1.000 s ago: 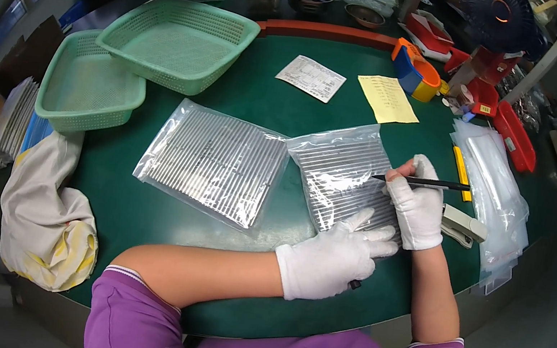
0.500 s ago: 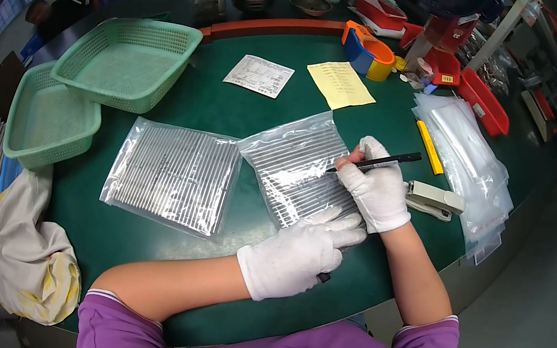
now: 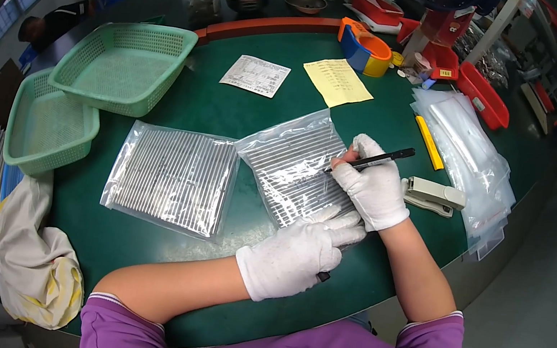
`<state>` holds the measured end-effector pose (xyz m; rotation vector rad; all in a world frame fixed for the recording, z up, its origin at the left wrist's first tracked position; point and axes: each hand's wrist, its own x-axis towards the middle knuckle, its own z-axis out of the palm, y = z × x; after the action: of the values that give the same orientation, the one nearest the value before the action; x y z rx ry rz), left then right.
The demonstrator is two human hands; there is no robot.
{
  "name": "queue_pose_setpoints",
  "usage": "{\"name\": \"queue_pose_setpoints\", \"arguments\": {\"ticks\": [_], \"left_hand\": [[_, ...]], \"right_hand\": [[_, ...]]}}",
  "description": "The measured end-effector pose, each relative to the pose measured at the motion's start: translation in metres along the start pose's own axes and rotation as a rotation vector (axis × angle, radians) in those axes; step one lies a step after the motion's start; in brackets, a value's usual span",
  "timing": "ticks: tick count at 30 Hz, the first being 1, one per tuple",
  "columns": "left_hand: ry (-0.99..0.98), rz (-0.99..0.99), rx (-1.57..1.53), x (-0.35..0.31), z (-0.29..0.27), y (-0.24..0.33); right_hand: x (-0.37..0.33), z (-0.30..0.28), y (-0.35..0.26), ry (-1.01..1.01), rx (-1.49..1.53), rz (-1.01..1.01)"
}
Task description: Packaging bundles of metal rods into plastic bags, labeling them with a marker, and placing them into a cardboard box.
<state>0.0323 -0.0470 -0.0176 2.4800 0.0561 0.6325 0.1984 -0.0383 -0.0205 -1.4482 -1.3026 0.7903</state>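
Note:
My right hand (image 3: 371,189), in a white glove with bare fingertips, grips a black marker pen (image 3: 387,157). The pen's tip meets a clear plastic bag (image 3: 299,155) filled with thin grey metal rods in a row. My left hand (image 3: 294,260), also gloved, rests on the near edge of this bag with some fingers stretched over it. From its curled lower side pokes the end of a small black piece (image 3: 323,276), like a pen cap; the rest is hidden. To the left lies a second bag of rods (image 3: 172,179), flat on the green table (image 3: 229,119).
Two green baskets (image 3: 121,65) overlap at left, above a crumpled cloth (image 3: 33,252). A paper slip (image 3: 255,76) and yellow note (image 3: 337,82) lie beyond the bags. At right are a stapler (image 3: 433,196), yellow cutter (image 3: 429,143), clear bags (image 3: 466,164) and red bin (image 3: 483,96).
The view has shifted slightly. The pen and my right hand have moved a little left along the bag; my left hand stays on its near edge.

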Motion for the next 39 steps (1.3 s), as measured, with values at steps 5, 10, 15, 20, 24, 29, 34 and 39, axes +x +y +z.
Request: {"name": "queue_pose_setpoints", "arguments": {"ticks": [5,10,15,20,24,29,34,39], "left_hand": [[-0.014,-0.006,-0.005,0.001,-0.0008,0.0001],[-0.012,-0.017,-0.005,0.0,0.0004,-0.0005],[-0.064,-0.076,-0.043,-0.0001,-0.0001,0.0002],[-0.027,-0.036,-0.014,-0.0001,0.0,-0.0005],[0.012,-0.001,0.003,0.0012,-0.0005,0.0005],[-0.018,-0.019,-0.011,0.0008,-0.0007,-0.0001],[-0.012,-0.018,-0.009,0.0015,-0.0005,0.0004],[-0.01,-0.021,-0.01,0.0025,-0.0012,0.0008]], "right_hand": [[0.0004,-0.0022,0.0031,0.005,-0.052,-0.053],[0.0014,-0.0027,-0.0023,0.053,-0.105,-0.029],[0.0017,-0.003,-0.0014,0.056,-0.185,-0.046],[0.0017,-0.0039,-0.0005,0.042,-0.15,-0.033],[0.0019,-0.0047,0.0023,0.047,-0.127,-0.048],[0.0042,-0.0037,0.0002,0.121,-0.206,-0.067],[0.0015,-0.0044,-0.004,0.088,-0.214,-0.043],[0.0025,-0.0048,-0.0024,0.098,-0.248,-0.041]]}}
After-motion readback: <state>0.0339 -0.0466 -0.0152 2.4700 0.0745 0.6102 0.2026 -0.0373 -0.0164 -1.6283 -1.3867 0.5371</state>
